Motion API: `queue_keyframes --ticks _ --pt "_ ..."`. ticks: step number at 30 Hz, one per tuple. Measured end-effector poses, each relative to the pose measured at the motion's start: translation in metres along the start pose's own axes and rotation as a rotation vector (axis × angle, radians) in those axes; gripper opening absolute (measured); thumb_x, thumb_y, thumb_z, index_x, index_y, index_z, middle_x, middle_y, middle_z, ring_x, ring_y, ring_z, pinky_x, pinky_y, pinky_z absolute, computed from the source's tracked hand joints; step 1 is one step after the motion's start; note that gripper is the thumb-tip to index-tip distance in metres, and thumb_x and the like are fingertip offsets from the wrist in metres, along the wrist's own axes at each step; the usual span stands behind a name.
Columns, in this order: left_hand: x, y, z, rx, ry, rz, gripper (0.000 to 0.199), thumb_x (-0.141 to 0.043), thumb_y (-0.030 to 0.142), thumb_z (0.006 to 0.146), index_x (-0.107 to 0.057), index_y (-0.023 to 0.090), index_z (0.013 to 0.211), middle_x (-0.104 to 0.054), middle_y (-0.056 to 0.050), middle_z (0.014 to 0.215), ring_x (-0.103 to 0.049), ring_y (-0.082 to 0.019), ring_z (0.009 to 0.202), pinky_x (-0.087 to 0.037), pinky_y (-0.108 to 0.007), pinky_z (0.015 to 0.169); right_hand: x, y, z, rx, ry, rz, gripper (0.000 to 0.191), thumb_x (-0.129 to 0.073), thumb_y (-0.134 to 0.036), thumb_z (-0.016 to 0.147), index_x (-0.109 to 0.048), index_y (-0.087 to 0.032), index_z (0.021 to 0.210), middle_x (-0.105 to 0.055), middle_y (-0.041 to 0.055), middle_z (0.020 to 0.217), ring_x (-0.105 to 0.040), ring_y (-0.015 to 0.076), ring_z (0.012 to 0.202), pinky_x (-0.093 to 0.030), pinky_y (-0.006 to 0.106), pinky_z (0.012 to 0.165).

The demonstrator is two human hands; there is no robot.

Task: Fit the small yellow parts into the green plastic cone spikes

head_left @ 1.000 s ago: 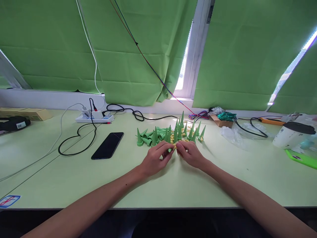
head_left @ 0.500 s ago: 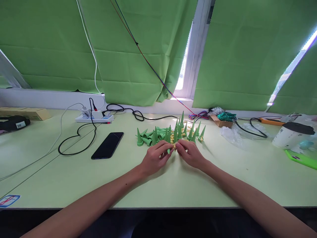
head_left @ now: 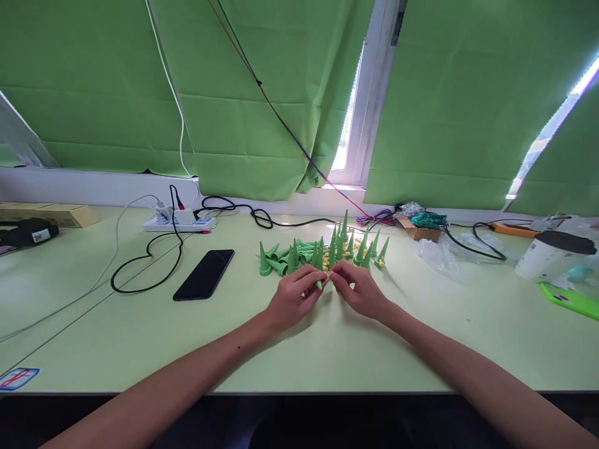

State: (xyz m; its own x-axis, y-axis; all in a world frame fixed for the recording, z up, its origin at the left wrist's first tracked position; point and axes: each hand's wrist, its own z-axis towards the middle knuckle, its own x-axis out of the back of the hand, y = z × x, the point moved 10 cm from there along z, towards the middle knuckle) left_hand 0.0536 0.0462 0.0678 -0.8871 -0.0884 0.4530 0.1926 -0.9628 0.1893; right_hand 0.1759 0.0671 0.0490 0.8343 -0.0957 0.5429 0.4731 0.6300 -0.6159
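Several green cones stand or lie in a cluster at the middle of the light green table, with small yellowish pieces among them. My left hand is closed round a green cone, whose tip shows below the fingers. Fingertips pinched, my right hand meets the left one just in front of the cluster. Something small and yellowish shows between the two hands, partly hidden by the fingers; which fingers grip it is hard to make out.
A black phone lies left of the hands, near black cables and a white power strip. At the right are a small cardboard box, clear plastic bags, a white cup with a black lid and a bright green phone case.
My right hand has shifted slightly left, bringing its fingertips closer to those of my left hand. The left hand keeps its hold on the cone.
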Motion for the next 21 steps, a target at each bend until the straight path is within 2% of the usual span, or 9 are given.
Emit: queue_keyframes --ticks 7,11,14,18,21 --pt "-0.0016 -0.001 -0.0009 0.022 -0.018 0.008 0.022 -0.055 0.007 0.09 -0.065 0.02 0.105 -0.066 -0.003 0.09 -0.053 -0.008 0.061 -0.047 -0.019 0.053 0.0016 0.0028 0.0009 0.005 0.023 -0.089 0.031 -0.042 -0.034 0.1 -0.05 -0.02 0.074 -0.047 -0.0034 0.06 -0.04 0.0114 0.054 -0.033 0.026 0.055" --pt "-0.0024 -0.0017 -0.0012 0.026 -0.027 0.001 0.024 -0.055 0.005 0.09 -0.065 0.02 0.105 -0.066 -0.003 0.091 -0.054 -0.008 0.062 -0.047 -0.019 0.053 0.0001 0.0033 0.0011 0.001 0.017 -0.108 0.035 -0.04 -0.035 0.101 -0.052 -0.02 0.072 -0.048 -0.0024 0.06 -0.041 0.0114 0.054 -0.033 0.026 0.055" --pt "-0.0013 -0.0013 -0.0006 0.02 -0.014 -0.001 0.025 -0.055 0.003 0.089 -0.065 0.02 0.105 -0.066 -0.004 0.091 -0.057 -0.009 0.066 -0.047 -0.018 0.053 -0.0003 0.0046 0.0008 -0.017 0.018 -0.06 0.031 -0.041 -0.035 0.101 -0.054 -0.02 0.077 -0.049 -0.0025 0.06 -0.043 0.0119 0.054 -0.034 0.026 0.055" --pt "0.0016 -0.0011 0.0003 0.011 0.015 -0.005 0.027 -0.056 0.002 0.088 -0.065 0.02 0.106 -0.066 -0.004 0.091 -0.057 -0.009 0.067 -0.048 -0.018 0.053 -0.002 0.0045 -0.0006 -0.027 0.003 0.041 0.02 -0.044 -0.036 0.1 -0.054 -0.02 0.094 -0.053 -0.0034 0.06 -0.046 0.0123 0.052 -0.036 0.025 0.053" --pt "0.0018 -0.0016 0.0002 0.01 0.016 -0.006 0.027 -0.056 0.002 0.088 -0.065 0.02 0.106 -0.066 -0.004 0.092 -0.058 -0.009 0.067 -0.047 -0.018 0.052 -0.0027 0.002 -0.0015 -0.013 -0.004 0.067 0.018 -0.044 -0.036 0.101 -0.053 -0.02 0.097 -0.054 -0.0033 0.061 -0.047 0.0124 0.052 -0.037 0.025 0.053"
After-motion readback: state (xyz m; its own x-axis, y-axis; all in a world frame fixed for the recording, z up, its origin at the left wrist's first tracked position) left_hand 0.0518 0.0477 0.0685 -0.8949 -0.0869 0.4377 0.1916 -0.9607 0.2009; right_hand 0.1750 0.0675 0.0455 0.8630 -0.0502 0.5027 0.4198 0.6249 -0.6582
